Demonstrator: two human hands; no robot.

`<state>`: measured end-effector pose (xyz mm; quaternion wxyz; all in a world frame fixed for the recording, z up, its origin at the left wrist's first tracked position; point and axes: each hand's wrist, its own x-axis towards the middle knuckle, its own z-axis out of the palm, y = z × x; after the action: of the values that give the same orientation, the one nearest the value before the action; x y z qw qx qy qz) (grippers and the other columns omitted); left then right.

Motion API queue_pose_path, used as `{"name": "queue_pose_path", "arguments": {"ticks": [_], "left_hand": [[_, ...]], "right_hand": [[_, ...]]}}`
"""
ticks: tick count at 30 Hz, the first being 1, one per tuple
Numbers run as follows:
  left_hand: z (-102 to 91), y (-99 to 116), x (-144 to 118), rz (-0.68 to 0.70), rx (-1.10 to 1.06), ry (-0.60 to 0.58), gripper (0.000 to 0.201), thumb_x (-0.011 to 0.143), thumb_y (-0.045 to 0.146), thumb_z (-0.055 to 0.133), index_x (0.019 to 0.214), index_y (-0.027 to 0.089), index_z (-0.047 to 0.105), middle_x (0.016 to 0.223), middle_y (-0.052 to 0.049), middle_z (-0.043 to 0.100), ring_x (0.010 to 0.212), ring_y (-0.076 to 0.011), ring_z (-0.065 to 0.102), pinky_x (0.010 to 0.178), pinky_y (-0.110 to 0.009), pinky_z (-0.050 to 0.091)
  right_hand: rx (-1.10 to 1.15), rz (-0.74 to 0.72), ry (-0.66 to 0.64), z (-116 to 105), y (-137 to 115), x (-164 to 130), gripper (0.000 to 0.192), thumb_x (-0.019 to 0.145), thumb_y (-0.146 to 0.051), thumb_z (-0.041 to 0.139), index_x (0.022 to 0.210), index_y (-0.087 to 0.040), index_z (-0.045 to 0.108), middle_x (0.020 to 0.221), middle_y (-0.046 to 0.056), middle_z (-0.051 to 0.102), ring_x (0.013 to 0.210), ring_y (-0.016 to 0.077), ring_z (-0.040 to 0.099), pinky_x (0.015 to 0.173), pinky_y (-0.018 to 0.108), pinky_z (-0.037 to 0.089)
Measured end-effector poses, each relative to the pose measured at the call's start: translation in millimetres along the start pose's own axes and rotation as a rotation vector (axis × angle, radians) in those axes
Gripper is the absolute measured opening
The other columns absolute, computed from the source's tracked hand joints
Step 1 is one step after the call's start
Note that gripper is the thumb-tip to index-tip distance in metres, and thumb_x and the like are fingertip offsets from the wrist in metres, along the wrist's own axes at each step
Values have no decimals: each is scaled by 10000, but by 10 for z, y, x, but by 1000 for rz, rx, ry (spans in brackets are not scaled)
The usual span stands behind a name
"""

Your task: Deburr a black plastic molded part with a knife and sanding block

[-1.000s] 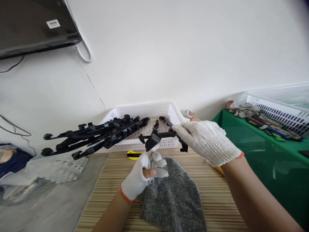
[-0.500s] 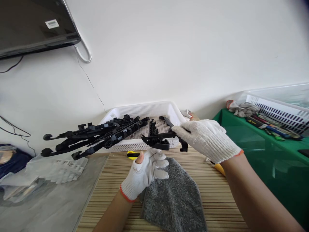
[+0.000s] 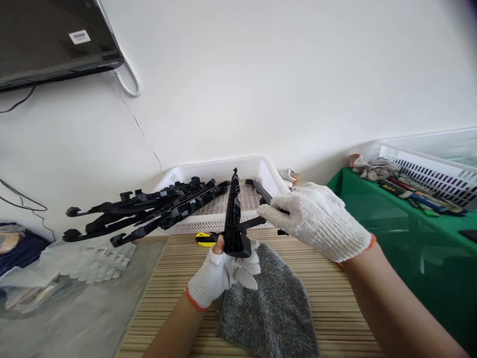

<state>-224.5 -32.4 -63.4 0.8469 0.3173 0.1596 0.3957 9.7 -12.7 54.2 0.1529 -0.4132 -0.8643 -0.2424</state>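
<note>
My left hand [image 3: 231, 273], in a white knit glove with the thumb tip bare, holds the near end of a long black plastic part [image 3: 233, 214]. Its thumb presses on the left side while the fingers lie beneath. My right hand [image 3: 309, 216], also gloved, is closed, pinching a dark arm that reaches across to that part; its fingertips are partly hidden. Behind them, a white basket [image 3: 219, 164] holds several similar black plastic parts [image 3: 149, 206], whose ends stick out over its left side. Another black piece [image 3: 257, 188] lies in the basket's right half.
Below my hands lies a grey cloth [image 3: 268, 308] on the striped table [image 3: 160, 308]. A yellow and black cutter [image 3: 206, 239] sits before the basket. To the right, a green-covered table [image 3: 376, 219] bears gloves, tools and another white basket [image 3: 428, 166]. A screen [image 3: 55, 40] hangs upper left.
The black plastic part has turned to point away from me and come down into my left hand, whose thumb is now against it. My right hand has moved slightly left.
</note>
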Motion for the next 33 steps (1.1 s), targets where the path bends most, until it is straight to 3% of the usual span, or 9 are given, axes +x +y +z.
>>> {"name": "queue_pose_path", "arguments": {"ticks": [5, 10, 13, 16, 20, 23, 26, 28, 33], "left_hand": [[31, -15, -33, 4, 46, 89, 509, 901, 530, 615, 1112, 78, 716, 849, -111, 747, 708, -209, 722, 529, -268, 594], [144, -28, 9, 60, 212, 185, 379, 837, 461, 700, 986, 114, 726, 889, -113, 758, 644, -192, 705, 493, -237, 559], [207, -65, 41, 88, 346, 291, 387, 789, 440, 761, 1012, 130, 700, 1016, -140, 752, 754, -231, 723, 487, -227, 542], [226, -116, 50, 135, 449, 364, 400, 776, 423, 783, 1040, 140, 682, 1106, -157, 733, 878, -276, 722, 497, -229, 546], [245, -91, 15, 172, 417, 300, 399, 754, 429, 802, 1022, 165, 669, 1078, -143, 739, 976, -312, 708, 580, -279, 590], [339, 88, 11, 176, 426, 206, 438, 749, 470, 795, 1032, 157, 677, 1070, -152, 739, 1029, -327, 696, 676, -321, 609], [494, 392, 73, 61, 532, 62, 503, 794, 529, 733, 1095, 129, 679, 1044, -178, 738, 898, -318, 728, 610, -338, 607], [602, 601, 140, -1, 652, 16, 478, 831, 513, 705, 1092, 114, 686, 1020, -180, 736, 797, -286, 737, 598, -341, 604], [780, 861, 274, 83, 809, 17, 477, 789, 539, 747, 1025, 131, 675, 915, -129, 732, 605, -188, 681, 502, -257, 532]], "right_hand": [[0, 12, -16, -24, -35, 5, 397, 946, -165, 400, 943, -291, 777, 639, 8, 640, 510, 118, 404, 583, 339, 121], [-30, 109, -139, -115, -70, 52, 364, 925, -147, 422, 973, -278, 758, 683, 20, 651, 500, 104, 411, 561, 321, 108], [-68, 142, -265, -175, -82, 75, 372, 923, -152, 417, 1041, -295, 739, 759, 32, 671, 499, 107, 435, 543, 310, 103], [-87, 142, -302, -179, -73, 74, 394, 914, -143, 408, 1088, -298, 726, 804, 45, 681, 513, 118, 468, 534, 308, 105], [-41, 114, -213, -68, -24, 48, 390, 927, -171, 390, 1060, -288, 737, 781, 48, 680, 534, 145, 497, 536, 309, 123], [51, 189, -81, 21, 21, 43, 379, 978, -288, 378, 929, -251, 752, 730, 51, 675, 563, 169, 534, 536, 306, 179], [159, 379, 43, 37, 78, 42, 533, 1010, -502, 329, 788, -211, 716, 648, 67, 645, 582, 201, 569, 544, 306, 251], [217, 447, 100, 16, 138, 20, 600, 1016, -544, 257, 804, -199, 700, 634, 76, 639, 578, 217, 580, 549, 310, 284], [291, 397, 159, -28, 313, -103, 664, 1029, -469, 86, 770, -193, 632, 663, 95, 651, 566, 215, 592, 546, 311, 335]]}}
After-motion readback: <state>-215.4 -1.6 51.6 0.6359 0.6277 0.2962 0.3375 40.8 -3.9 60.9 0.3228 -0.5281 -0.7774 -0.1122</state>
